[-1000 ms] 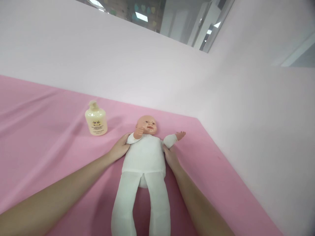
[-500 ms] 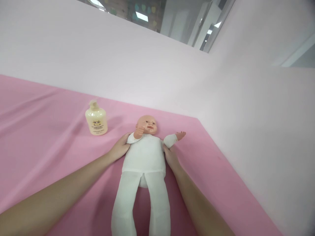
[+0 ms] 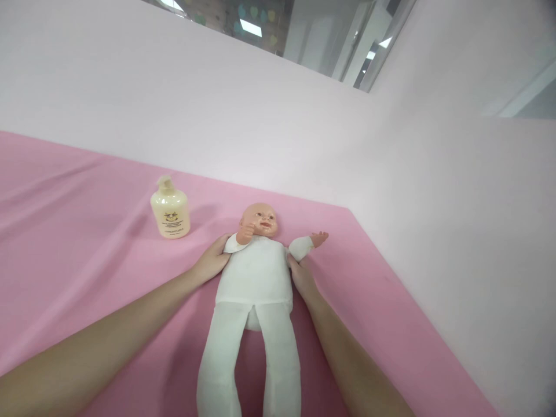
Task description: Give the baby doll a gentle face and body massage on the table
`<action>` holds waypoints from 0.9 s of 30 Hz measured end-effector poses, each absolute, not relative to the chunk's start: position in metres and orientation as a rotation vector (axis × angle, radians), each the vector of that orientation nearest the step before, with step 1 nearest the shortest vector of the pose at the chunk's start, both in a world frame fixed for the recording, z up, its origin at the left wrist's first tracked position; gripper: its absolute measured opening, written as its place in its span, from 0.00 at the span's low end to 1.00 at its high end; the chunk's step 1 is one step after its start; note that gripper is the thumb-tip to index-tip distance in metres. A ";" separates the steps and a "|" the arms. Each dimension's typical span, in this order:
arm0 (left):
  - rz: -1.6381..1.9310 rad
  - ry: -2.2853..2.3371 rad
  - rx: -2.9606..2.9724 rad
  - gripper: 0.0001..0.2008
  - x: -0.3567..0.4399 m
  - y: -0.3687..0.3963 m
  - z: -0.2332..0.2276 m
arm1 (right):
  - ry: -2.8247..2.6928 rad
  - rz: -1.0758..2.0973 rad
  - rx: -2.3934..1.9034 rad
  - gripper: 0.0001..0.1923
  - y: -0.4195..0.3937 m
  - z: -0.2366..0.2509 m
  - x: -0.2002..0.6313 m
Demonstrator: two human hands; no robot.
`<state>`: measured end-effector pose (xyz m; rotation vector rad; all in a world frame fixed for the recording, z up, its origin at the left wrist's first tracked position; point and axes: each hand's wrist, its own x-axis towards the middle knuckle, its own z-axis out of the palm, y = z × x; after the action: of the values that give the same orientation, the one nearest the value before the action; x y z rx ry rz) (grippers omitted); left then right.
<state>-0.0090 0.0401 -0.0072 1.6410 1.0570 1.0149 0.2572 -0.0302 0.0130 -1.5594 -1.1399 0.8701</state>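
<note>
A baby doll [image 3: 256,272] with a white cloth body lies face up, its head toward the wall and its legs toward me. My left hand [image 3: 214,259] grips the doll at its upper side, by the arm on the left of the view; most of the fingers are hidden behind it. On the other side, my right hand [image 3: 302,275] holds the doll just under its outstretched arm, thumb on the front and the other fingers out of sight. One doll hand is raised near its chin, while the other points out to the right.
A cream pump bottle [image 3: 171,209] with a printed label stands upright left of the doll's head. Pink cloth [image 3: 108,255] with some creases covers the table. Beyond its back and right edges is a white wall [image 3: 260,121], with a window [image 3: 313,35] above.
</note>
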 end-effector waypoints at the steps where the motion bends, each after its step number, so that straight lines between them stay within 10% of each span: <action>1: 1.014 1.054 1.643 0.25 -0.009 0.040 -0.007 | -1.142 0.872 -1.562 0.24 -0.031 0.013 0.257; 27: 1.015 1.069 1.604 0.25 -0.008 0.038 -0.005 | -1.127 0.869 -1.581 0.29 -0.033 0.016 0.256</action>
<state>-0.0079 0.0385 -0.0051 1.6041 1.0689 1.0146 0.2563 -0.0325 0.0163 -1.5813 -1.1275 0.8687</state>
